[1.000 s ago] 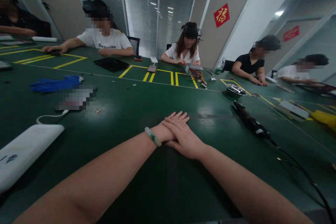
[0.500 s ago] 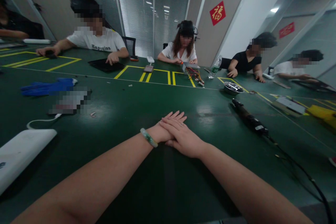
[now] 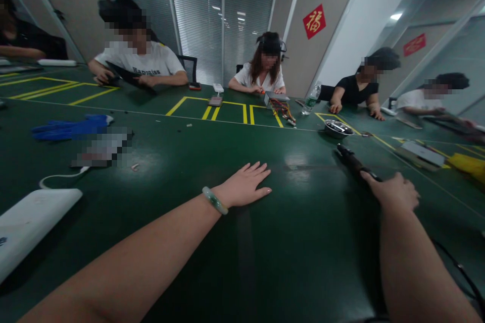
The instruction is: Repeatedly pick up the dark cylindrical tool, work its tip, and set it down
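Observation:
My left hand (image 3: 246, 186) lies flat on the green table (image 3: 212, 156), palm down with fingers spread. It holds nothing, and a jade bangle (image 3: 214, 200) circles its wrist. At the right, my right hand (image 3: 396, 193) is over the rear part of a black corded electric screwdriver (image 3: 354, 163). Its thumb is at the tool's body, while the other fingers are off to the right, apart from the thumb and not wrapped round it. The hand hides the tool's back end. The cord (image 3: 460, 267) shows again beyond my right forearm.
A white power bank (image 3: 36, 227), a cabled phone (image 3: 102, 147) and blue gloves (image 3: 71, 127) lie at the left. Ahead are a metal bowl (image 3: 338, 128), a water bottle (image 3: 311, 98) and a power supply unit with coloured wires (image 3: 278, 103). Several people sit across the table.
My right hand has lifted off my left and moved right to the electric screwdriver. My left hand has stayed in place. Across at the left, a person has raised a dark flat panel.

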Motion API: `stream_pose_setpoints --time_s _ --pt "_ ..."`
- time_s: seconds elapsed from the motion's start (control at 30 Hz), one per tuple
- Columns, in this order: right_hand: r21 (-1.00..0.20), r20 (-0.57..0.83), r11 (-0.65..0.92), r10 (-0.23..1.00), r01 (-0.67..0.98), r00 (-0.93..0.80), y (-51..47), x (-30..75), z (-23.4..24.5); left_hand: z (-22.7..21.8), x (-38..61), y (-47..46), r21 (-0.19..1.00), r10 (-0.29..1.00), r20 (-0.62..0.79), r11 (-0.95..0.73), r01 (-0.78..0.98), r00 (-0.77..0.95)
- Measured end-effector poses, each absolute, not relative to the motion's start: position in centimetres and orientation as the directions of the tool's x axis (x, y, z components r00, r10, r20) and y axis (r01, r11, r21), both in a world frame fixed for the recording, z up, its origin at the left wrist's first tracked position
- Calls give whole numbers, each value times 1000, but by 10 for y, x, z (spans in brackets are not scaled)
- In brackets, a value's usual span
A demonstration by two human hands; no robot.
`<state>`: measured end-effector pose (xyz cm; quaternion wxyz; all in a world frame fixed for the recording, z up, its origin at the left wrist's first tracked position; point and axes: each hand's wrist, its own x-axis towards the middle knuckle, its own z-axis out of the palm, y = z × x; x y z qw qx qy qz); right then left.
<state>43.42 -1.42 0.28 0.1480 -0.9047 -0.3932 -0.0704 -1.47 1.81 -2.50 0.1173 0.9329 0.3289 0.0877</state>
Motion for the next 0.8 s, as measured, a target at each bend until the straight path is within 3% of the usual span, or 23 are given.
stream_pose_setpoints --time_s 0.1,0.33,0.53,0.67,0.8 --pt "-274 46 -798 546 536 837 -19 460 -10 -24 -14 18 278 633 85 -756 592 769" --pt "-361 184 -681 618 637 764 -7 463 -24 -25 -13 17 271 638 87 -754 598 765" --pt "-333 159 -663 661 670 733 -10 450 -14 -25 -14 17 261 634 94 -760 595 768" --pt "-305 162 -502 810 810 563 -2 400 -1 -15 -11 13 223 611 180 -789 573 771" --pt "-385 186 -122 961 915 206 0 314 5 -2 -5 6 146 549 321 -833 533 771"
